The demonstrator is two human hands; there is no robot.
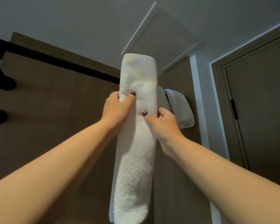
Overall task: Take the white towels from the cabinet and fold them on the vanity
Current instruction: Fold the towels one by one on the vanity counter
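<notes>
The left hand (116, 107) pinches the left edge of a white towel (137, 135), its dark-nailed thumb lying across the near face and the other fingers wrapped out of sight behind. The right hand (164, 125) grips the right edge a little lower, thumb likewise pressed to the front, fingers curled round the back. Both hands are closed on the cloth, so the towel is held between them rather than resting on anything.

The towel hangs as a long, narrow, doubled strip with its long axis running vertically: a rounded fold at the top, high above the hands, and a loose tail dropping well below them toward the bottom of the view. The hands sit somewhat above its middle, the left one higher and the right one lower, both at about equal reach from the body.

Behind it stands a brown panelled wall (55, 110), and just right of the towel a second white towel (183, 109) hangs from a fitting, partly hidden. A door (257, 110) lies farther right. No vanity is in view; judging by this, the towel has yet to be carried down and laid flat, which would mean swinging its vertical length to horizontal.
</notes>
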